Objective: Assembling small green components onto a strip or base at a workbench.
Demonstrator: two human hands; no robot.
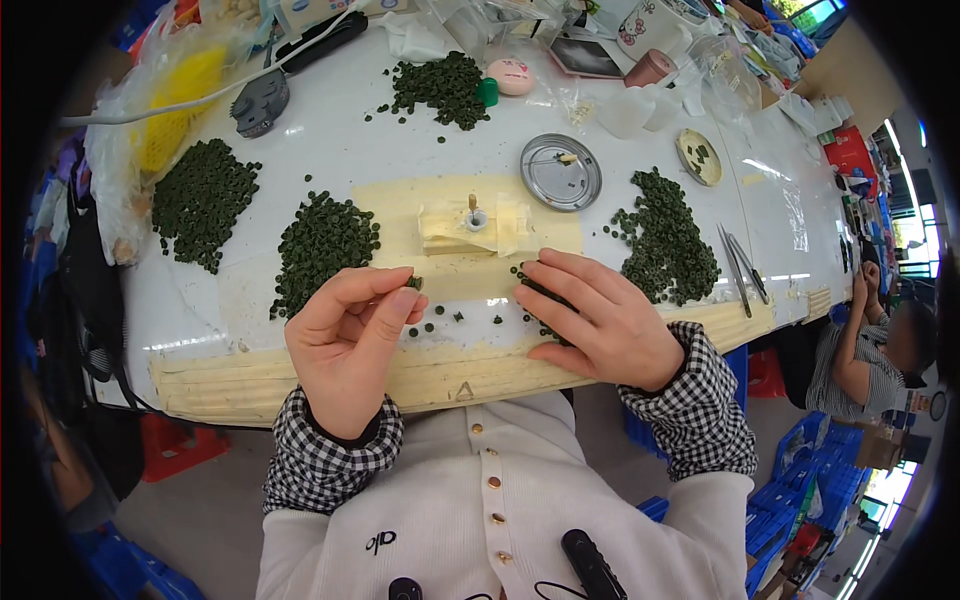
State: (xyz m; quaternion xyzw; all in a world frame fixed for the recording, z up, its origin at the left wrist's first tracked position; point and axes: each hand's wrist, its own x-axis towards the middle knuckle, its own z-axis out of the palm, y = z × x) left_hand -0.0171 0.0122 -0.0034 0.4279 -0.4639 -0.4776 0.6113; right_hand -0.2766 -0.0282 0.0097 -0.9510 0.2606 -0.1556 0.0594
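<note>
My left hand (350, 325) pinches a small dark green round part (414, 283) between thumb and fingertips. Palm down on the table, my right hand (608, 315) has its fingers stretched out over a few dark green parts (545, 292), partly hidden beneath it. Several loose parts (440, 310) lie between the hands. Just beyond them, a small block wrapped in cream tape (450, 232) is fixed to the table, with an upright brass-coloured pin (473, 203) in a pale ring on top.
Heaps of green parts (325, 250) lie left, right and at the back. A round metal dish (562, 190) sits behind the right hand. To the right lie tweezers (740, 268) and a pale lid (699, 158). Another person (860, 350) is at far right.
</note>
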